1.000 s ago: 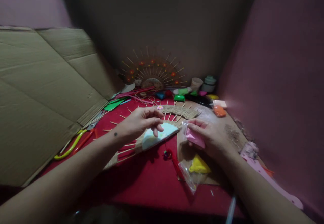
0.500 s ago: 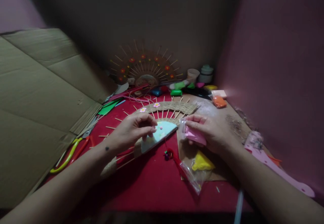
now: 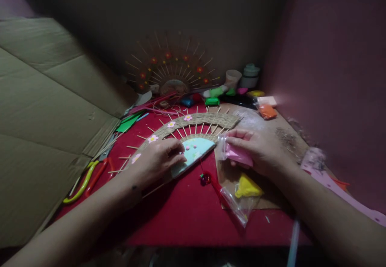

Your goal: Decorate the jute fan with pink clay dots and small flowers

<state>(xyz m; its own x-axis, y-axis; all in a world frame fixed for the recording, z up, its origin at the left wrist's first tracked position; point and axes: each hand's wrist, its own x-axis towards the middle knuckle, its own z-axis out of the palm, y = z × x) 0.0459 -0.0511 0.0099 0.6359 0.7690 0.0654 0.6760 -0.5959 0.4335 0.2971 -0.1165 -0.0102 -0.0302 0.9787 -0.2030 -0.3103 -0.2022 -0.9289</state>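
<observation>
Left hand (image 3: 158,160) now lowered onto light-blue half-disc (image 3: 193,152) of woven fan piece (image 3: 199,120), fingertips pinched, pressing tiny pink dot. More pink flowers (image 3: 152,138) on band uncovered. Right hand (image 3: 256,150) clasps bag of pink clay (image 3: 238,154), beside disc.
</observation>
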